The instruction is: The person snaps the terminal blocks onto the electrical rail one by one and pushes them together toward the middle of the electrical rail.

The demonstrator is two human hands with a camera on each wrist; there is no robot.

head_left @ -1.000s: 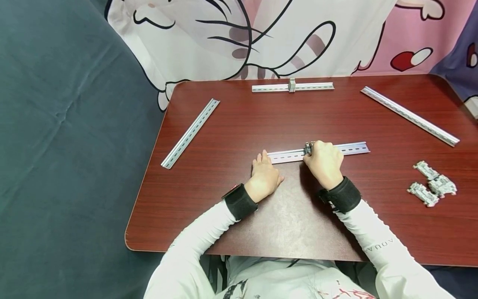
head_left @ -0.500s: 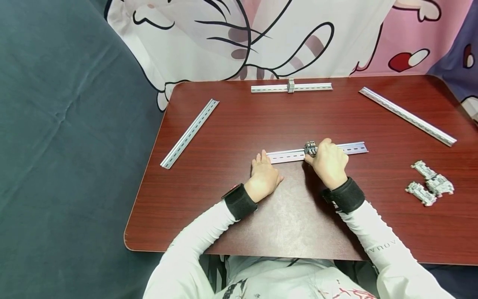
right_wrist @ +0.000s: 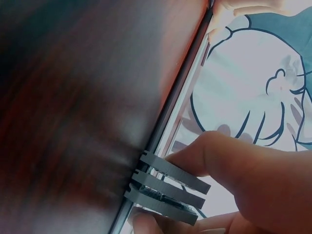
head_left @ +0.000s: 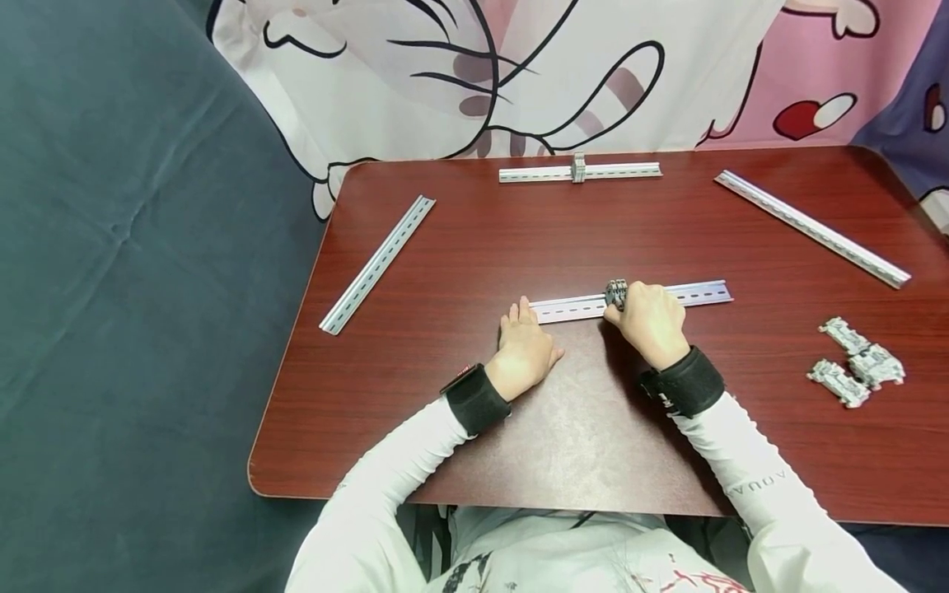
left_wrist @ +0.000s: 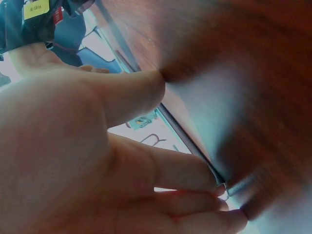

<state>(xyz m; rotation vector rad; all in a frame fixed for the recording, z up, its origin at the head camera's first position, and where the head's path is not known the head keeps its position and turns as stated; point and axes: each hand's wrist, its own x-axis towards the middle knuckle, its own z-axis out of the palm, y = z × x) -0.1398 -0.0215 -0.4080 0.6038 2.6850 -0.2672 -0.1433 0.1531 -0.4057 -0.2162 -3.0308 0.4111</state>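
Head view: left fingers (head_left: 525, 314) straight, right fingers (head_left: 643, 298) seemingly pinch blocks (head_left: 616, 293) initially more hidden.

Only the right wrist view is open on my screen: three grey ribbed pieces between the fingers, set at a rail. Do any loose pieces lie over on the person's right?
Observer: Yes, a cluster of pale pieces lies there on the tabletop.

Operator: The left hand is cut off at my top edge. How are its fingers?

Observer: Extended, reaching the left end of the central rail.

Operator: Is another rail on that right side?

Observer: Yes, a slanted rail lies farther back than the pale pieces.
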